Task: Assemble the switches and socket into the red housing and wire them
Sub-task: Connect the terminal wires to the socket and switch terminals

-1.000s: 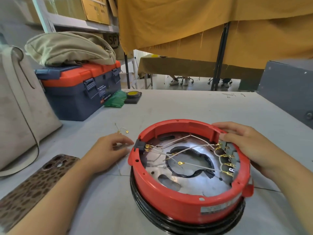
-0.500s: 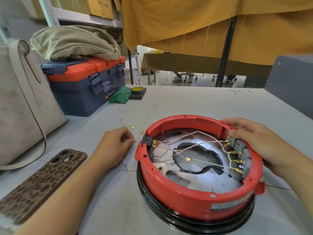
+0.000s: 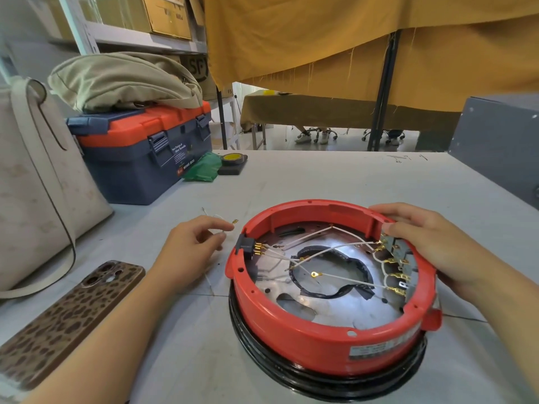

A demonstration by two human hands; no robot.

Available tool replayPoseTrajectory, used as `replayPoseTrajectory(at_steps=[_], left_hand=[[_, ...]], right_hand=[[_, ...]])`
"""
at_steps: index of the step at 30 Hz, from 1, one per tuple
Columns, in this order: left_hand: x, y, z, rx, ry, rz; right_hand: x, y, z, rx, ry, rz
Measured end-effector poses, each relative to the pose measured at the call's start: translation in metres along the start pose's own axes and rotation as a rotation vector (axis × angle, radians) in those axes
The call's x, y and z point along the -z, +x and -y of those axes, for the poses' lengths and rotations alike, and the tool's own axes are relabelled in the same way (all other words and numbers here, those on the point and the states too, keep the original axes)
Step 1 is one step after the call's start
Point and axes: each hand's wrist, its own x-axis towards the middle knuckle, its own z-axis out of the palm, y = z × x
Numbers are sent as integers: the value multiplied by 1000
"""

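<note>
The round red housing (image 3: 320, 339) sits open side up on a black ring, right of centre. A black socket (image 3: 246, 244) with gold pins is set in its left wall, and the switches (image 3: 399, 266) line the right inner wall. White wires (image 3: 335, 249) run between them over the metal floor, one ending in a loose ring terminal (image 3: 314, 274). My right hand (image 3: 437, 246) grips the right rim, thumb inside by the top switch. Just left of the housing, my left hand (image 3: 186, 252) pinches a thin loose wire (image 3: 218, 216) near its gold terminal.
A phone (image 3: 67, 319) in a spotted case lies at the front left. A cream bag (image 3: 35, 185) stands at the left edge. A blue and orange toolbox (image 3: 140, 153) sits at the back left, with a green cloth (image 3: 201, 169) and a tape roll (image 3: 233, 158) beside it. A grey box (image 3: 495, 147) is at the right.
My left hand's fingers have lifted off the table and closed towards the loose wire's terminal. My right hand has stayed on the rim. The view has shifted slightly.
</note>
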Motion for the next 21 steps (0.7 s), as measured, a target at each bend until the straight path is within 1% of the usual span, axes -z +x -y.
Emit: replayPoseTrajectory(at_steps=[4, 6, 12, 14, 17, 21], left_hand=[[6, 3, -15, 4, -153, -158], [8, 3, -25, 0, -218, -173], [4, -3, -55, -14, -294, -47], [1, -4, -66, -50, -247, 9], [-4, -4, -82, -140, -106, 90], [-15, -5, -104, -229, -61, 218]], right_hand=[[-1, 0, 1, 1, -18, -4], [-1, -1, 2, 1, -28, -9], [-3, -1, 3, 6, -65, -36], [-4, -2, 3, 7, -79, -43], [-8, -3, 3, 7, -53, -46], [-12, -4, 5, 20, -32, -64]])
